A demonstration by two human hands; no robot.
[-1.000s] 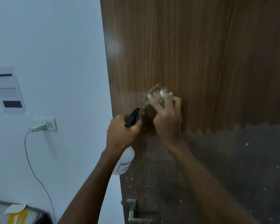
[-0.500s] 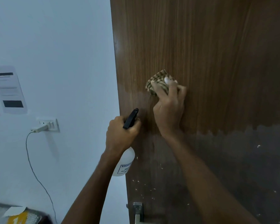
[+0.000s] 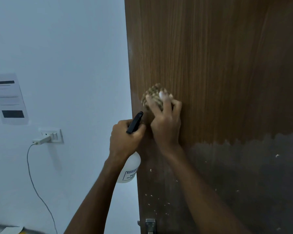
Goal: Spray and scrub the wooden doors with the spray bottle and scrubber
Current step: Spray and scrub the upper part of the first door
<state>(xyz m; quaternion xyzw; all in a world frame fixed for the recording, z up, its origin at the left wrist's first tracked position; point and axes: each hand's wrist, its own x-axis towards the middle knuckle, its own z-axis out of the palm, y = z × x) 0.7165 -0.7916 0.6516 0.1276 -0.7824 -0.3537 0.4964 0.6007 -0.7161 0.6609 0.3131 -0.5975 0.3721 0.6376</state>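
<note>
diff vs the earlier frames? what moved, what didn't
The right hand rubbed the scrubber along the door near its left edge, up and slightly right, then back a little. No grasp changed: the left hand still grips the spray bottle, nozzle toward the door. The view shifted slightly.

The door [image 3: 218, 65] fills the right side, the wall [image 3: 66, 48] the left, and they meet at the door's left edge. The right hand [image 3: 166, 122] presses the scrubber [image 3: 152, 96] against the door near that edge, with the left hand [image 3: 125, 141] just below and left of it, gripping the bottle [image 3: 129, 168], which hangs beside the edge. On the wall far left is a paper [image 3: 8, 98], below it a socket [image 3: 52, 135] with a plug [image 3: 41, 141] and cable [image 3: 35, 186] trailing down; the handle [image 3: 150, 226] sits at the door's bottom edge.
</note>
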